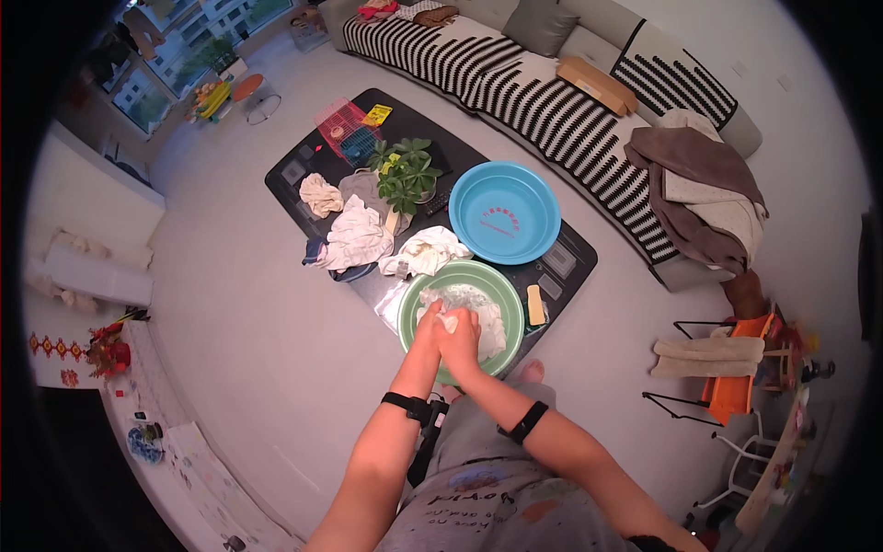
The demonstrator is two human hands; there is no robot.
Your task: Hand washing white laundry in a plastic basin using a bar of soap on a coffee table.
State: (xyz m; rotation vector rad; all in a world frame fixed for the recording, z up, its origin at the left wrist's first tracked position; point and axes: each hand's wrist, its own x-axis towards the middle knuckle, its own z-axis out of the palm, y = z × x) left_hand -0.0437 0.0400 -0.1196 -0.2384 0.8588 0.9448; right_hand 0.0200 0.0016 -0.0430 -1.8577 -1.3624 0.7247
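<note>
A light green plastic basin stands before me on the near end of a black coffee table. In it lies a wet white cloth with suds or water around it. My left hand and my right hand are pressed together over the basin, gripping a bunched part of this cloth. Fingers hide much of the gripped part. To the right of the basin, a pale yellow bar, which looks like laundry soap, rests on a wrapper.
A blue basin with printed writing sits behind the green one. White garments and a crumpled white cloth lie left of it. Further back are a potted plant and a red wire cage. A sofa runs behind the table.
</note>
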